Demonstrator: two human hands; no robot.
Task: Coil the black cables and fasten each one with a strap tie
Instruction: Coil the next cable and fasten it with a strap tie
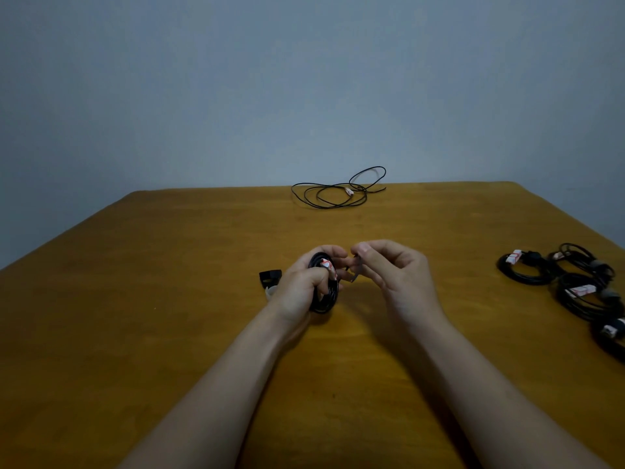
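**Black coil gripped in the left hand (302,285), strap end pinched in the right hand (396,277)**

Held upright just above the brown wooden worktop (162,299), near its middle: a coiled black cable (325,290) with a white-and-red tag on top, left fingers curled round its loops. Just beside it, caught between right thumb and forefinger: a thin dark strap tie (355,269), hanging down from the fingertips, the other right fingers loosely bent. Cannot tell whether already looped round the coil.

Behind the left hand, lying on the worktop: a small black roll (270,276) with something pale under it, too blurred to name. At the far edge, well apart: a loose black cable (333,194) in slack loops, uncoiled. Along the right edge: a cluster of tied coils (575,287), black, touching and overlapping, several with white-and-red tags. Beyond, a plain grey-blue wall (236,79).
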